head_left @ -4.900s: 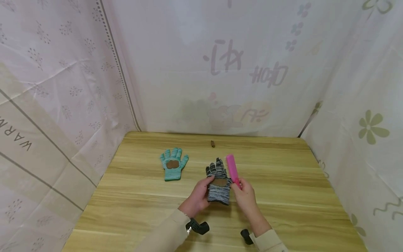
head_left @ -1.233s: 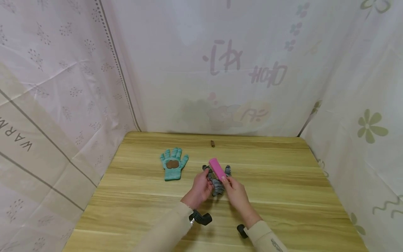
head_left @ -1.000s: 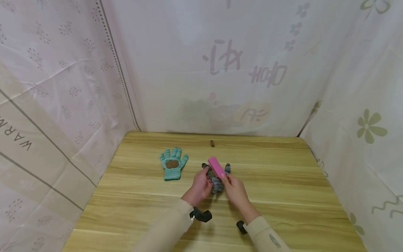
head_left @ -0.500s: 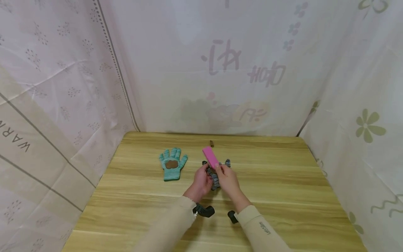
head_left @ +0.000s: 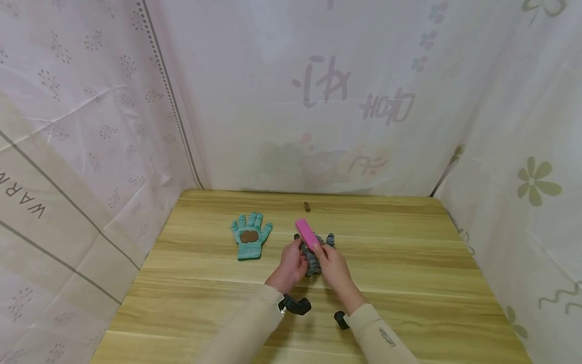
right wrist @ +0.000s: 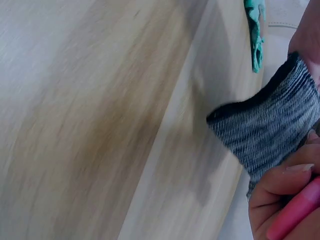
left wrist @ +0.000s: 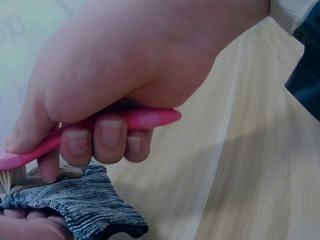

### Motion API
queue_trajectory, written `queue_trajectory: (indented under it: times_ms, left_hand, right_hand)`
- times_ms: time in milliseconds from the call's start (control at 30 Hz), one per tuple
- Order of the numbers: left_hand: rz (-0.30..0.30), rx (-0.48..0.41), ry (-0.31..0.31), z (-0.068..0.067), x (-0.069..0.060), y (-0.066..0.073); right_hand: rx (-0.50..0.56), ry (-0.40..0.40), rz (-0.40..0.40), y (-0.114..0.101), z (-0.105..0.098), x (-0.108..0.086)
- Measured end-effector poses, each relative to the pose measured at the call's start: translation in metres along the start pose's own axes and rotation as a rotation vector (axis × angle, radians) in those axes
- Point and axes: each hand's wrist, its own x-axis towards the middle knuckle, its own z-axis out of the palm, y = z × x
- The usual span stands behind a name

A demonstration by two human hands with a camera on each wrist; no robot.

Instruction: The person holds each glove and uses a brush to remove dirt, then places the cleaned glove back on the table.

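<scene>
My left hand (head_left: 291, 264) holds a grey-and-black knit glove (head_left: 313, 265) a little above the table, thumb on its side and fingers beneath it. The glove is bent, one finger jutting out at the right. My right hand (head_left: 335, 265) grips the handle of a pink brush (head_left: 306, 233) laid slantwise over the glove's palm. In the left wrist view, pale bristles (left wrist: 7, 180) of the brush touch the glove beside a brown area. The right wrist view shows the glove's dark-edged cuff (right wrist: 272, 120) hanging between both hands.
A teal knit glove (head_left: 249, 251) lies flat on the wooden table (head_left: 195, 303) to the left, a brown patch (head_left: 249, 236) on its palm. Near the back edge sits a small brown object (head_left: 307, 207). Printed curtains (head_left: 254, 101) enclose the table's back and sides.
The brush has gone from beside the grey glove's right edge to across its palm, with small shifts since. The glove, flatter before, is now bent in my left hand. The teal glove stays put.
</scene>
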Motion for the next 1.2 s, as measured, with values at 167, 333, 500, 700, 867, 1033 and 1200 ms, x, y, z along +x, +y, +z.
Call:
queue_trajectory:
  times_ms: [167,333,500,700,867,1033,1200]
  left_hand:
    - [0.003,0.063,0.003,-0.003,-0.001,-0.001]
    - [0.001,0.058,0.052,-0.008,0.001,0.004]
    - [0.010,0.074,0.045,-0.009,0.001,0.009]
    - [0.007,0.080,0.003,-0.009,-0.002,0.009]
    - [0.007,0.071,-0.020,-0.008,-0.006,0.009]
    - [-0.006,0.075,-0.014,-0.008,-0.009,0.009]
    - [-0.013,0.066,0.003,-0.008,-0.010,0.007]
  right_hand:
    - [-0.042,0.005,0.003,0.004,-0.004,-0.002]
    - [-0.082,0.012,0.019,0.011,-0.010,-0.005]
    - [-0.092,0.035,0.032,0.022,-0.014,-0.006]
    - [-0.053,0.054,0.008,0.017,-0.013,-0.009]
    - [-0.040,0.064,0.007,0.010,-0.013,-0.012]
    - [-0.007,0.063,0.019,0.006,-0.013,-0.013]
    - [0.054,0.071,0.000,0.002,-0.011,-0.015]
